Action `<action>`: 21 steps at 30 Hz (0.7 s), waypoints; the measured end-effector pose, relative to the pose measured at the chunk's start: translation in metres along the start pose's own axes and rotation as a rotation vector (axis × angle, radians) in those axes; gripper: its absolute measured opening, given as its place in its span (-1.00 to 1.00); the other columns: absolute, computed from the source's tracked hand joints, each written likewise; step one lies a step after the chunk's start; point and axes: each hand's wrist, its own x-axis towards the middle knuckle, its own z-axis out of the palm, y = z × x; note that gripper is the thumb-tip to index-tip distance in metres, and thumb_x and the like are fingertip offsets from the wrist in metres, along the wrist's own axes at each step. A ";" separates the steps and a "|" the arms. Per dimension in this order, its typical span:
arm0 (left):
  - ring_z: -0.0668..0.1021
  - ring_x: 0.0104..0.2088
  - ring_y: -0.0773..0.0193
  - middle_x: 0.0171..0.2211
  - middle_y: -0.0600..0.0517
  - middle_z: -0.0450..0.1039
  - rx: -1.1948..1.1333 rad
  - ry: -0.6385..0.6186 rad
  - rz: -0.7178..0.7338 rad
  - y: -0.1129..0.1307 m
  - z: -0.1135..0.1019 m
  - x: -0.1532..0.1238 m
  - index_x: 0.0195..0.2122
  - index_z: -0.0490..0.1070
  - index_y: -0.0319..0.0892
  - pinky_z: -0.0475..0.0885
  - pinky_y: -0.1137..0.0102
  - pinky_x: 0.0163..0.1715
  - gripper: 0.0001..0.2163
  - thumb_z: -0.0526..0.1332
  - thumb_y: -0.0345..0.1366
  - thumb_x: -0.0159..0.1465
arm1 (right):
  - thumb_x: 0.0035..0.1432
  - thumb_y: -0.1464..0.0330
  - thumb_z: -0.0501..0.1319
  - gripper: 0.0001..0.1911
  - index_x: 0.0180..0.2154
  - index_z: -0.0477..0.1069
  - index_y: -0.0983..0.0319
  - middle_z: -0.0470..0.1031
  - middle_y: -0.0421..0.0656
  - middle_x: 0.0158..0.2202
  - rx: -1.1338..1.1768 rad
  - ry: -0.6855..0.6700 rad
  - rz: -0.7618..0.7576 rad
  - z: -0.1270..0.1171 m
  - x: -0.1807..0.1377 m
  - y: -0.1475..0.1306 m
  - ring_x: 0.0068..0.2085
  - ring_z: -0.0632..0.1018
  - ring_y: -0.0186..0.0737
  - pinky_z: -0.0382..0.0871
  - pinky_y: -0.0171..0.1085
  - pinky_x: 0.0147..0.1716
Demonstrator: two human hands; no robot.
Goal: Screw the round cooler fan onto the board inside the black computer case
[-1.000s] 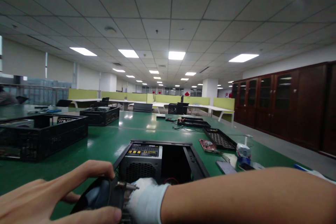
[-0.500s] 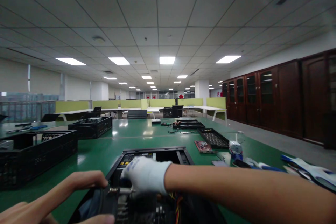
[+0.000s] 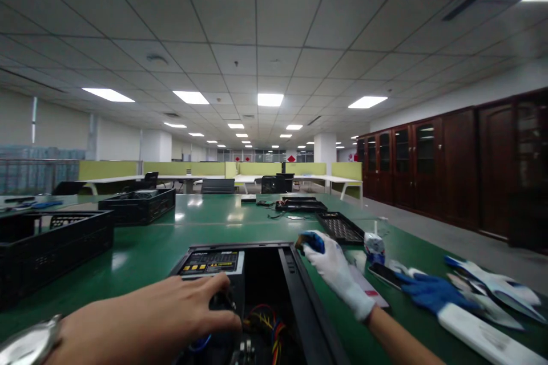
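An open black computer case (image 3: 299, 296) lies on the green table (image 3: 171, 239) in front of me, with a power supply (image 3: 212, 262) at its far left and coloured wires (image 3: 268, 322) inside. My bare left hand (image 3: 171, 313), a watch on its wrist, reaches into the case; its fingers are together and curled over a dark part beside the power supply. My right hand (image 3: 336, 274), in a white glove, is stretched out past the case's right edge and is closed on a small blue-handled object (image 3: 311, 239).
Black crates (image 3: 55, 239) (image 3: 139, 206) stand on the left. A black perforated tray (image 3: 340, 227) and another tray (image 3: 299, 204) lie farther back. A small carton (image 3: 374, 245), a phone (image 3: 385, 275) and blue-and-white gloves (image 3: 432, 291) lie on the right. Wooden cabinets (image 3: 449, 171) line the right wall.
My right hand has left the case and moved right, and now grips the blue-handled object. My left hand has moved forward into the case. The black part it held is out of sight.
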 end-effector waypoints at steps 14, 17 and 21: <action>0.50 0.13 -0.24 0.13 -0.25 0.45 0.225 0.022 0.223 -0.005 0.062 0.070 0.16 0.41 0.07 0.48 -0.14 0.05 -0.47 0.38 -0.46 0.18 | 0.06 0.43 0.16 -0.72 -0.21 0.58 0.24 0.66 -0.02 -0.23 -0.202 -0.025 0.053 0.013 -0.046 0.086 -0.17 0.65 0.01 0.50 -0.13 -0.08; 0.52 0.12 -0.23 0.11 -0.27 0.46 0.272 0.030 0.233 -0.007 0.072 0.074 0.17 0.40 0.07 0.49 -0.14 0.04 -0.51 0.31 -0.48 0.24 | 0.08 0.47 0.15 -0.76 -0.26 0.58 0.24 0.65 -0.03 -0.26 -0.221 -0.083 0.001 0.022 -0.054 0.086 -0.20 0.65 -0.03 0.48 -0.17 -0.12; 0.55 0.08 -0.24 0.11 -0.27 0.48 0.313 0.000 0.248 0.004 0.050 0.070 0.15 0.43 0.02 0.54 -0.13 -0.03 -0.52 0.29 -0.54 0.24 | 0.07 0.52 0.15 -0.75 -0.27 0.59 0.26 0.65 -0.04 -0.27 -0.258 -0.165 -0.031 0.029 -0.060 0.091 -0.23 0.64 -0.07 0.46 -0.20 -0.11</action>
